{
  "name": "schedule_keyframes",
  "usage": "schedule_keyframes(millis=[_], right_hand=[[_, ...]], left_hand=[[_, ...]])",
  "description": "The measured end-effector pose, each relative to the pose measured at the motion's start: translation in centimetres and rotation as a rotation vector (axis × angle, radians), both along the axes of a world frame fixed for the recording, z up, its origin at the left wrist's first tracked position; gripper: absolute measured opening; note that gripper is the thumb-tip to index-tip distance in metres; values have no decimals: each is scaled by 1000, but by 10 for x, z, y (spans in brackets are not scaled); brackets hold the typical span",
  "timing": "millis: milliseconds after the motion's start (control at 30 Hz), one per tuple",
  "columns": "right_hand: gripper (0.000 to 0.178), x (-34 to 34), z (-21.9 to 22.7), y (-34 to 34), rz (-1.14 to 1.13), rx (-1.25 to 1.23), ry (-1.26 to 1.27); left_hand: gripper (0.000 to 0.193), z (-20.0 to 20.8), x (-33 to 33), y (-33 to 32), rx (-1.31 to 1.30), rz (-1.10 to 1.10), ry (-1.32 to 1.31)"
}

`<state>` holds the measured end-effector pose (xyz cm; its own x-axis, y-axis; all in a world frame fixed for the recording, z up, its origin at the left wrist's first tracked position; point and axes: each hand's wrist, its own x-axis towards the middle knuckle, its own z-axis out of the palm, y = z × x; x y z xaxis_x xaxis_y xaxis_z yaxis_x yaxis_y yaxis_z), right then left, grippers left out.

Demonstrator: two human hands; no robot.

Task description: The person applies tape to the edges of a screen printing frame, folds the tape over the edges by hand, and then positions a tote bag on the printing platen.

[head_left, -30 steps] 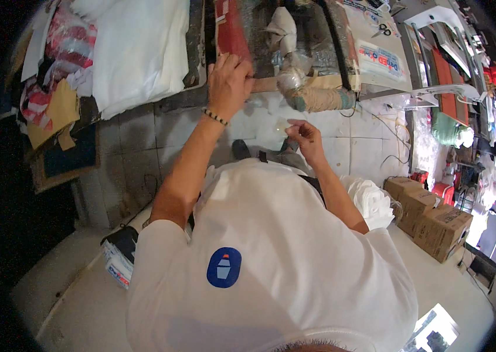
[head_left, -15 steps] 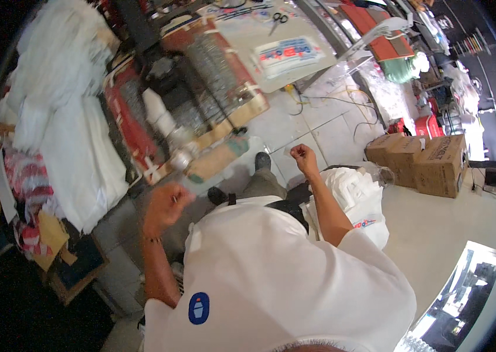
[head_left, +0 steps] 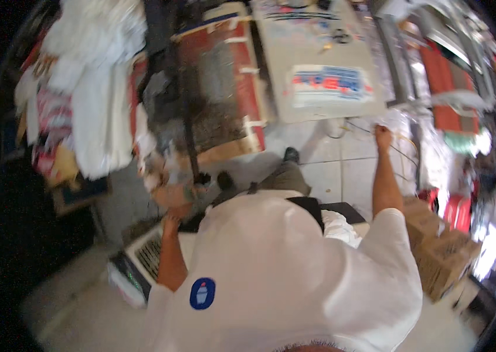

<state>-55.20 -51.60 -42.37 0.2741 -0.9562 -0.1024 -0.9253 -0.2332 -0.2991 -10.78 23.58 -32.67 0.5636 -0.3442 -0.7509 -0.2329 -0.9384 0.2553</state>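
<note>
My left hand (head_left: 179, 209) is low in front of me, beside a tan bar with a greenish end (head_left: 169, 194). Motion blurs its fingers, and whether they touch the bar is unclear. My right arm stretches forward to the right. The right hand (head_left: 383, 137) is closed in the air above the tiled floor, and anything inside it is hidden. Ahead lies a flat red-edged frame (head_left: 247, 76) with a grey see-through middle and pale tape. To its right, a white bag with red and blue print (head_left: 331, 87) lies flat on a beige board (head_left: 318, 114).
Dark scissors (head_left: 340, 36) lie farther back on the board. A heap of white sheets or bags (head_left: 101, 117) is at left. Cardboard boxes (head_left: 444, 258) stand right, past a white bundle (head_left: 340, 229). A cable (head_left: 405, 141) crosses the floor.
My view has swung to the right. My right hand has reached forward and away from my body, from a pinch to a closed fist. The left hand has come down beside the tan bar.
</note>
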Motion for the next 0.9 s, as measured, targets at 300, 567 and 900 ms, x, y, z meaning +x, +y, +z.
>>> schedule_keyframes(millis=[300,567,900], right_hand=[[54,63,-6,-70,195,-36,-233],[36,55,-16,-102,398,-170,5],[42,54,-9,-138,484,-29,-200]], left_hand=[[21,6,-170,-9,-353,117,-208],[19,52,-158,-58,-423,616,220],[33,51,-140,-78,-406,638,44]])
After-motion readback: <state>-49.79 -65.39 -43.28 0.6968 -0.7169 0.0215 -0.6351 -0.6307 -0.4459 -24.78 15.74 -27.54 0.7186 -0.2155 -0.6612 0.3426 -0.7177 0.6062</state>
